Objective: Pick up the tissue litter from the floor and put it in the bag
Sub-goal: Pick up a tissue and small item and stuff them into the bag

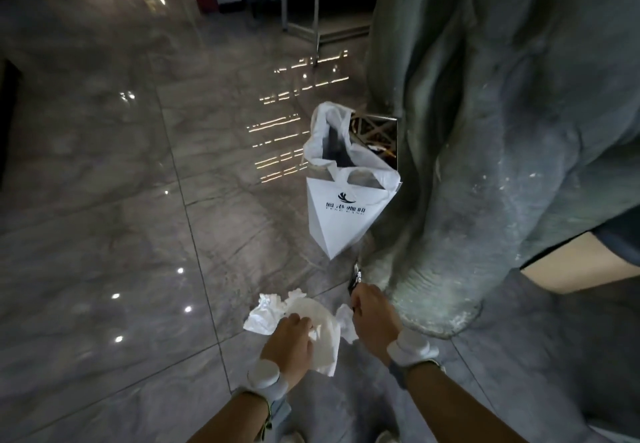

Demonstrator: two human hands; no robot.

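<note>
**Both hands down at the tissue pile**

I see a grey elephant statue [502, 131] filling the right. The white paper bag [341, 214] stands open beside its trunk, farther off. Near me, crumpled tissue litter [273, 307] lies on the marble floor [104, 165]. My left hand [289, 345] grips tissue; my right hand [372, 314] pinches a dark wrapper [356, 276].

White tissue [273, 311], white bag [341, 214], grey-veined floor [104, 165].

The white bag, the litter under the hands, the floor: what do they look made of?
Bag: probably stiff matte paper, sharp creases, with a thin crinkly plastic liner. Tissue litter: soft crumpled paper. Floor: polished veined stone or tile, mirror-like reflections.
</note>
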